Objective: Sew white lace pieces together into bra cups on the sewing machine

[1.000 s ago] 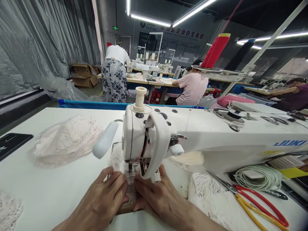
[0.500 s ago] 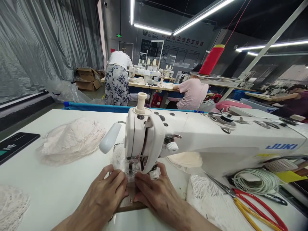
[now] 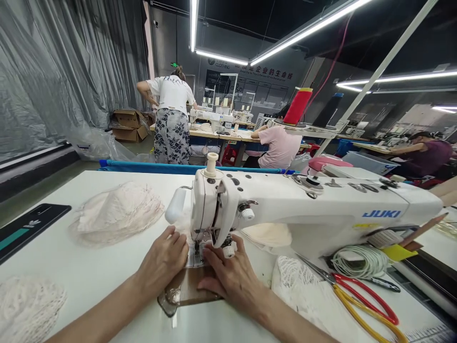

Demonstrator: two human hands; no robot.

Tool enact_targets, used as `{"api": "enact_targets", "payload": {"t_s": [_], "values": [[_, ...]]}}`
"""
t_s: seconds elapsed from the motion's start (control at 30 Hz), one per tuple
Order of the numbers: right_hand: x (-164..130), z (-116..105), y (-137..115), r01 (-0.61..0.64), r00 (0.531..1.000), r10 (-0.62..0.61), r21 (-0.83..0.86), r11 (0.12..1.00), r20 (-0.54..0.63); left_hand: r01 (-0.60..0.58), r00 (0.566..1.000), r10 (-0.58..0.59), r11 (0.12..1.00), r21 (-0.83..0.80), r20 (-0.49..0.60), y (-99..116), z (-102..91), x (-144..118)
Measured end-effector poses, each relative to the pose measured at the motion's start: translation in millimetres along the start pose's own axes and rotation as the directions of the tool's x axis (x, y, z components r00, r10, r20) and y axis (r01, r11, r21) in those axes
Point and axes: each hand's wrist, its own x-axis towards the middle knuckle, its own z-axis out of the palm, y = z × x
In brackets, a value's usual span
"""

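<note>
In the head view a white sewing machine [image 3: 278,197] stands before me, its presser foot [image 3: 196,248] low over the metal plate [image 3: 194,286]. My left hand [image 3: 166,255] is left of the foot, fingers curled together at a piece of white lace fabric [image 3: 183,225]; the fingertips are partly hidden. Right of the foot lies my right hand [image 3: 232,274], fingers stretched toward the needle area and thumb apart on the plate. The machine head covers part of the lace, and I see no cloth under the right palm.
Pale lace pieces [image 3: 119,212] lie at the left beside a dark phone [image 3: 30,226]. More lace [image 3: 303,290], red-and-yellow-handled scissors [image 3: 360,295] and a coil of cord [image 3: 360,262] lie at the right. A red thread cone [image 3: 298,105] stands behind; several people work farther back.
The lace has shifted away behind the foot, baring more of the metal plate. My left hand has moved slightly up and left. The view has shifted; the standing person has straightened up.
</note>
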Motion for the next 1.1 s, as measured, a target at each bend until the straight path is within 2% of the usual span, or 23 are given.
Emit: {"api": "enact_targets", "payload": {"t_s": [0.1,0.23,0.27,0.33,0.4,0.53,0.63,0.7,0.83,0.93,1.1], "values": [[0,-6,-12,0.056,0.998,-0.057,0.020,0.998,0.020,0.037,0.999,-0.037,0.999,-0.017,0.034,20,-20.7,-23],[-4,-17,-29,0.222,0.973,-0.228,0.097,0.970,0.049,0.067,0.996,-0.071,0.994,-0.087,-0.049,50,-52.8,-72],[-5,-20,-33,0.273,0.959,-0.280,0.117,0.955,0.051,0.076,0.996,-0.081,0.991,-0.114,-0.041,53,-60.1,-81],[-8,-26,-38,0.343,0.933,-0.354,0.149,0.927,0.057,0.109,0.993,-0.097,0.971,-0.213,0.065,54,-72.0,-89],[-9,-30,-40,0.368,0.921,-0.383,0.169,0.914,0.067,0.157,0.977,-0.093,0.925,-0.345,0.194,49,-77.9,-81],[-10,-32,-38,0.363,0.925,-0.377,0.180,0.914,0.052,0.278,0.955,-0.188,0.831,-0.482,0.227,32,-67.1,-38],[-9,-29,-34,0.350,0.934,-0.358,0.214,0.912,0.000,0.224,0.957,-0.058,0.772,-0.595,0.285,24,-46.2,-15],[-10,-27,-30,0.345,0.936,-0.353,0.236,0.908,-0.010,0.222,0.957,-0.036,0.731,-0.645,0.289,20,-31.6,-14],[-11,-26,-19,0.337,0.926,-0.366,0.244,0.909,0.087,0.325,0.942,-0.200,0.739,-0.591,0.269,15,-15.6,-31],[-10,-28,-13,0.307,0.924,-0.359,0.297,0.904,0.136,0.404,0.909,-0.266,0.750,-0.524,0.319,14,-17.1,-35],[-7,-30,-9,0.262,0.941,-0.316,0.331,0.907,0.120,0.469,0.879,-0.346,0.753,-0.462,0.327,13,-22.8,-26]]}}
